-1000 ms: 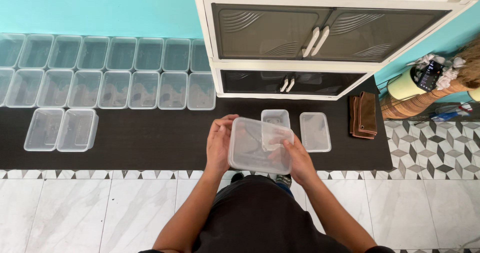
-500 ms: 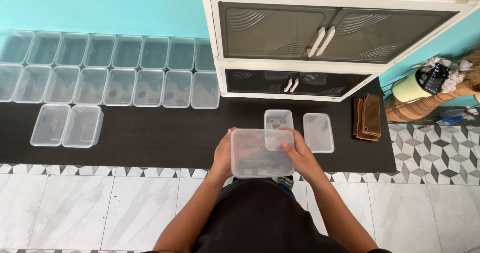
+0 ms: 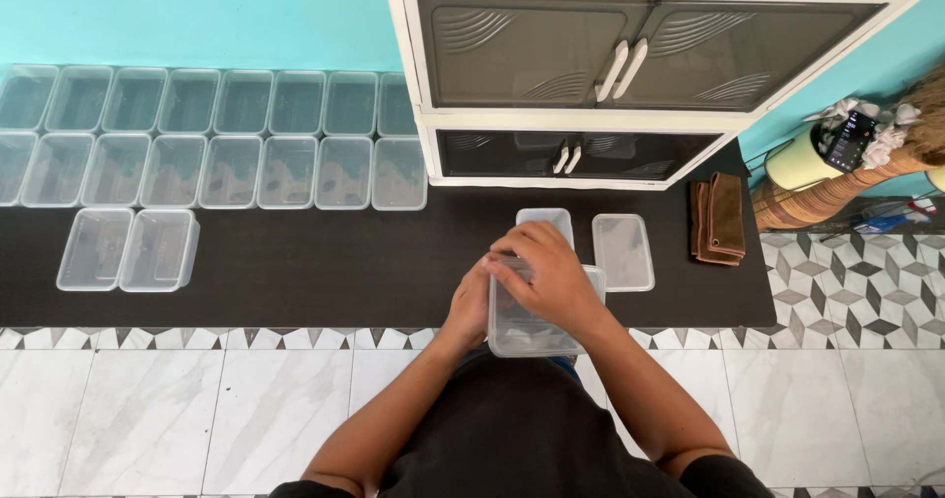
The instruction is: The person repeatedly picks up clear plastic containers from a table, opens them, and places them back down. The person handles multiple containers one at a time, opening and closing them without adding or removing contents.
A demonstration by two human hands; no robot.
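Observation:
I hold a clear rectangular plastic container (image 3: 522, 331) over the front edge of the dark mat (image 3: 325, 262). My right hand (image 3: 546, 277) lies across the top of it, fingers curled over its far rim. My left hand (image 3: 471, 301) grips its left side, partly hidden under the right hand. Just beyond the hands stands another clear container (image 3: 544, 219), and a clear lid (image 3: 622, 252) lies flat to its right.
Two rows of several clear containers (image 3: 226, 139) line the back left of the mat, with two more (image 3: 128, 250) in front of them. A cream cabinet with dark doors (image 3: 630, 65) stands at the back. Folded brown cloths (image 3: 717, 220) lie at the right.
The container has turned from held broadside to lengthwise and come lower, towards me. My right hand has moved from its right edge onto its top.

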